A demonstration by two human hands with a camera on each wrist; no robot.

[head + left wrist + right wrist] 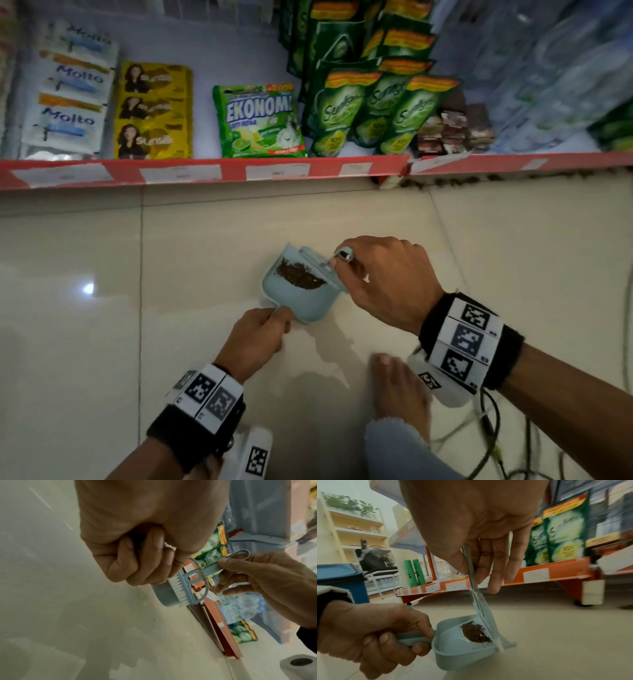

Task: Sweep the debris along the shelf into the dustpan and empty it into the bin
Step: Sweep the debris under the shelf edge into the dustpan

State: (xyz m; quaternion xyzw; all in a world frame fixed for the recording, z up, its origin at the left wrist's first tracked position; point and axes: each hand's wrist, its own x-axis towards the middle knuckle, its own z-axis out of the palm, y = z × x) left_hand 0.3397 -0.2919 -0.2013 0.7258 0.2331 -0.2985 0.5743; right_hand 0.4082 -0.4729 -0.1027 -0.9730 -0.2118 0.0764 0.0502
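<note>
A light blue dustpan (pixel 301 301) rests on the tiled floor in front of the red-edged shelf (pixel 205 171). A dark brown heap of debris (pixel 299 275) lies inside it, also clear in the right wrist view as debris (pixel 476 632). My left hand (pixel 257 334) grips the dustpan's handle, fingers curled round it (pixel 142 561). My right hand (pixel 383 277) pinches the handle of a small blue brush (pixel 318 265) between thumb and fingers. The brush (pixel 481 609) stands at the dustpan's open edge, its white bristles (pixel 175 588) against the pan. More dark debris (pixel 479 180) lies under the shelf edge at the right.
A blue bin (pixel 342 580) stands to the left on the floor. The shelf carries sachets (pixel 68 92) and green pouches (pixel 363 106). A bare foot (pixel 400 387) and loose cables (pixel 496 445) are close behind my right wrist.
</note>
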